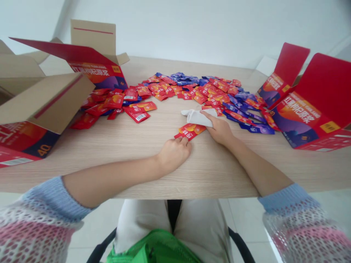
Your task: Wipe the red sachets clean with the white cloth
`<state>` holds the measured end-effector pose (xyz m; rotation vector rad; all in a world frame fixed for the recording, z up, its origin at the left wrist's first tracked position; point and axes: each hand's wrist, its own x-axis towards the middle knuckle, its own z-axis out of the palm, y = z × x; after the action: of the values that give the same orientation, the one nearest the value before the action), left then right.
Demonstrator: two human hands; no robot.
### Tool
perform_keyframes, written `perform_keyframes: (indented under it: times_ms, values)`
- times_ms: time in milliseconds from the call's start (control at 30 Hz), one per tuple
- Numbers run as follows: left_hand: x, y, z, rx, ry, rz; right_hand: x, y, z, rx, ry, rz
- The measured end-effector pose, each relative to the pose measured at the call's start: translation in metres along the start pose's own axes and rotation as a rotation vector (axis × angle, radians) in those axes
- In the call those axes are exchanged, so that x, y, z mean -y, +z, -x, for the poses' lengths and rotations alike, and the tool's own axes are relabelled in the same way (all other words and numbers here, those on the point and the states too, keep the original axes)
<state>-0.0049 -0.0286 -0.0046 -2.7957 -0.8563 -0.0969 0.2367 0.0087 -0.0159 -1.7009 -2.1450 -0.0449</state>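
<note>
Red sachet (190, 131) lies on the bench (128, 144) in front of me; long axis oblique, left end nearer me, right end pointing away and rightward. My left hand (174, 154) is curled narrow, holding the sachet's near left end. My right hand (221, 128) grips a white cloth (196, 117) at the sachet's far edge, cloth running roughly left to right. Beyond: piled sachets (160, 88) between open cartons (303, 115)
</note>
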Motion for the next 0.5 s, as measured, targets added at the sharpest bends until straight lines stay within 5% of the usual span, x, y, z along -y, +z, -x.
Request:
perform_keyframes:
  times_ms: [100, 200, 333, 500]
  values:
    - [0.005, 0.003, 0.001, -0.020, 0.024, 0.019, 0.025, -0.007, 0.008, -0.125, -0.124, -0.102]
    - [0.011, 0.006, 0.001, -0.065, 0.045, 0.043, 0.049, -0.007, 0.015, -0.115, -0.248, -0.086]
    - [0.014, 0.007, 0.000, -0.088, 0.051, 0.050, 0.057, 0.003, 0.016, 0.017, -0.320, 0.000]
    - [0.012, 0.005, 0.000, -0.079, 0.060, 0.044, 0.029, 0.003, 0.008, 0.303, -0.404, -0.106]
